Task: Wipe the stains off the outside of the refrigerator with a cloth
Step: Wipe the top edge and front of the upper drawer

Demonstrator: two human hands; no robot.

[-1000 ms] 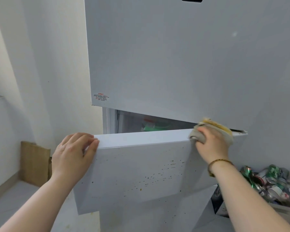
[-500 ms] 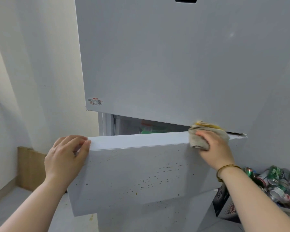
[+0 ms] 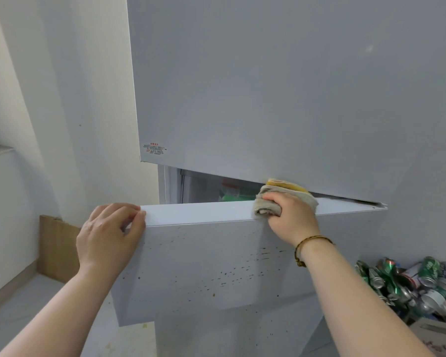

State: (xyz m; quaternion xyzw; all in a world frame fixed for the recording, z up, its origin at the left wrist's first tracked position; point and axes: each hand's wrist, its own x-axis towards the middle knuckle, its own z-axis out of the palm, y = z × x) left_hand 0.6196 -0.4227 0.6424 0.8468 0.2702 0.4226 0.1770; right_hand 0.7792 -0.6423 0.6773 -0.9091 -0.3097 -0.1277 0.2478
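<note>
— Where are the hands?

— Both forearms reach up from the bottom of the frame. The left hand (image 3: 108, 235) is left of centre, its fingers curled over the top left corner of the refrigerator's (image 3: 268, 86) lower door (image 3: 204, 266) and gripping it, with the thumb against the corner of the front face. The right hand (image 3: 291, 217) is right of centre, wrist bent and knuckles up, with a thin bracelet (image 3: 310, 244) at the wrist.

— And the cloth?

— The cloth (image 3: 271, 202) is a beige and yellow wad clenched in the right hand. It is pressed onto the top edge of the lower door, just under the bottom edge of the upper door (image 3: 294, 73).

— How does the door stand?

— It is ajar. Its left end is swung out toward the camera and its right end meets the cabinet. The gap shows something green and red inside, too dim to name.

— Is the surface dirty?

— Yes. Small dark stains (image 3: 224, 274) speckle the lower door's front, mostly across the middle and lower right. The upper door looks plain grey-white, with a small red-printed sticker (image 3: 154, 149) at its lower left corner.

— The room?

— A pale wall (image 3: 62, 99) fills the left side, with a brown cardboard sheet (image 3: 57, 248) leaning against it above a light floor (image 3: 23, 305). At the lower right is a heap of crushed cans (image 3: 410, 282), many of them green.
</note>
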